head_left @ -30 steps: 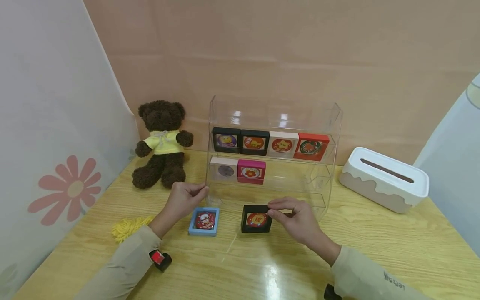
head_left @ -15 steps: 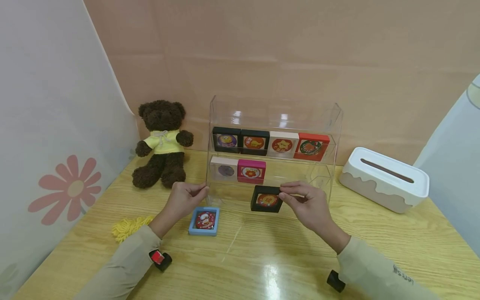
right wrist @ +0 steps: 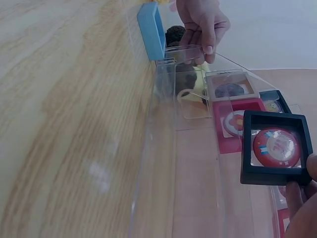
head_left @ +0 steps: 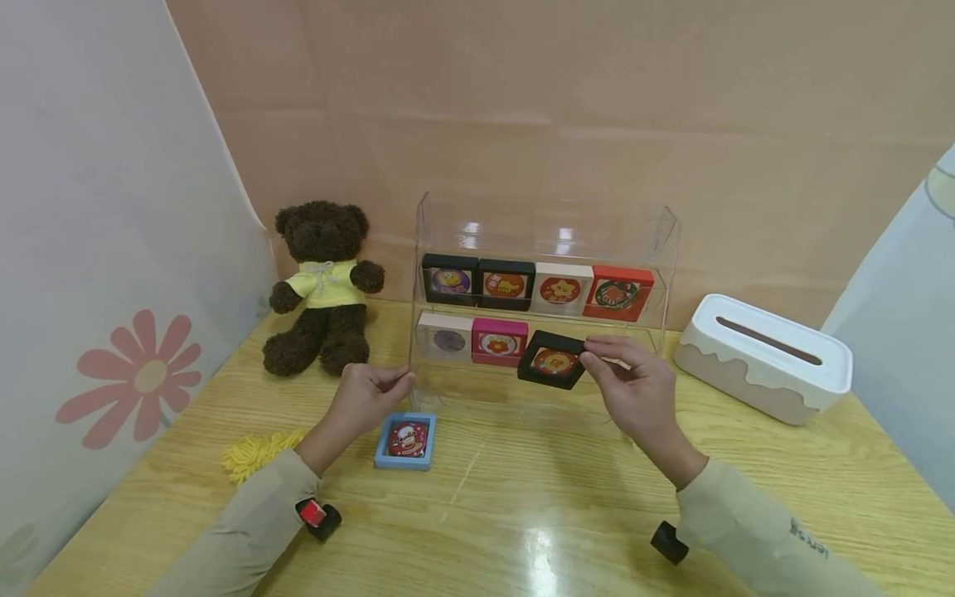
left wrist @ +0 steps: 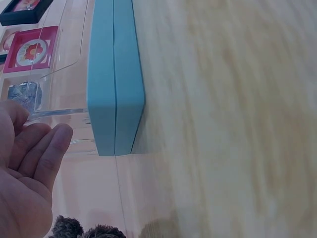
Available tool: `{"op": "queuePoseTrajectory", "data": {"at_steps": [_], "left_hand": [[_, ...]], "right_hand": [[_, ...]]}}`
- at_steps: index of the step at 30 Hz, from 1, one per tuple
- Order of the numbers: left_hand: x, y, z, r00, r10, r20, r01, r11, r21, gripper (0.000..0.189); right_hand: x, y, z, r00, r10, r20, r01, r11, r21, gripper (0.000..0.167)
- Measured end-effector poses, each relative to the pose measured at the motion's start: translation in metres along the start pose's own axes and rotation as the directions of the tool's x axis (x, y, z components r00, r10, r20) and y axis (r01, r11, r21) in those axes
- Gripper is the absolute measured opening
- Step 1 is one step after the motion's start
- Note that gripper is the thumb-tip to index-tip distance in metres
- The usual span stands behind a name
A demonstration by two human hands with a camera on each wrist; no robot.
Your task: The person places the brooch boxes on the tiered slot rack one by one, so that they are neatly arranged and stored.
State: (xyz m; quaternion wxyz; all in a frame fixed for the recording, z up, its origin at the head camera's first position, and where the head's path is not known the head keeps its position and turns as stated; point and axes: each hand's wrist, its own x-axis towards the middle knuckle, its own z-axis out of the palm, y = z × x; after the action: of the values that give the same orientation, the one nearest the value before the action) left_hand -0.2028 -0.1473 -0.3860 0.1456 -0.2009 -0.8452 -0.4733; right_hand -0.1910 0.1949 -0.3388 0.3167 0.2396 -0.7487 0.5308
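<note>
My right hand (head_left: 643, 402) pinches the right edge of a black square display frame (head_left: 552, 360) with a round red-and-gold badge inside. The frame is raised and tilted, just right of the pink frame (head_left: 500, 342) on the middle tier of the clear acrylic rack (head_left: 515, 225). In the right wrist view, the black frame (right wrist: 276, 174) overlaps part of that pink frame (right wrist: 229, 144). My left hand (head_left: 367, 398) pinches the rack's lower left side edge between thumb and fingers. A light blue frame (head_left: 405, 442) with a red badge lies on the table below the rack.
A white frame (head_left: 444, 336) stands left of the pink one. Several frames, black, white and red (head_left: 621, 293), line the tier above. A brown teddy bear (head_left: 321, 286) sits left, a tissue box (head_left: 764, 356) right. Yellow yarn (head_left: 257, 454) lies by my left forearm.
My right hand has lifted the black frame off the table, up and to the right, to the middle tier's height, and the frame has tilted. My left hand has stayed at the rack's edge.
</note>
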Motion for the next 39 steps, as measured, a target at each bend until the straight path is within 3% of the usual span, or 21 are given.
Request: {"op": "queuePoseTrajectory", "data": {"at_steps": [8, 15, 26, 31, 39], "left_hand": [[0.000, -0.001, -0.001, 1.000, -0.004, 0.004, 0.004, 1.000, -0.002, 0.018], [0.000, -0.002, -0.001, 1.000, 0.004, 0.007, -0.004, 1.000, 0.006, 0.016], [-0.001, -0.002, 0.000, 1.000, 0.001, 0.003, -0.001, 1.000, 0.002, 0.016], [-0.001, -0.002, 0.001, 1.000, -0.002, -0.001, 0.002, 1.000, 0.007, 0.016], [-0.001, -0.001, 0.001, 1.000, -0.028, 0.013, 0.029, 1.000, -0.006, 0.016]], "right_hand": [[0.010, 0.001, -0.001, 0.995, -0.012, -0.101, 0.015, 0.999, 0.034, 0.015], [0.016, 0.002, -0.001, 0.990, 0.004, -0.140, -0.005, 1.000, -0.012, 0.017], [0.021, -0.005, 0.007, 0.992, 0.066, -0.110, -0.077, 0.993, -0.094, 0.014], [0.023, -0.022, 0.012, 0.994, 0.041, -0.102, -0.055, 0.988, -0.141, 0.013], [0.021, -0.023, 0.015, 0.997, 0.044, -0.071, -0.056, 0.983, -0.176, 0.012]]}}
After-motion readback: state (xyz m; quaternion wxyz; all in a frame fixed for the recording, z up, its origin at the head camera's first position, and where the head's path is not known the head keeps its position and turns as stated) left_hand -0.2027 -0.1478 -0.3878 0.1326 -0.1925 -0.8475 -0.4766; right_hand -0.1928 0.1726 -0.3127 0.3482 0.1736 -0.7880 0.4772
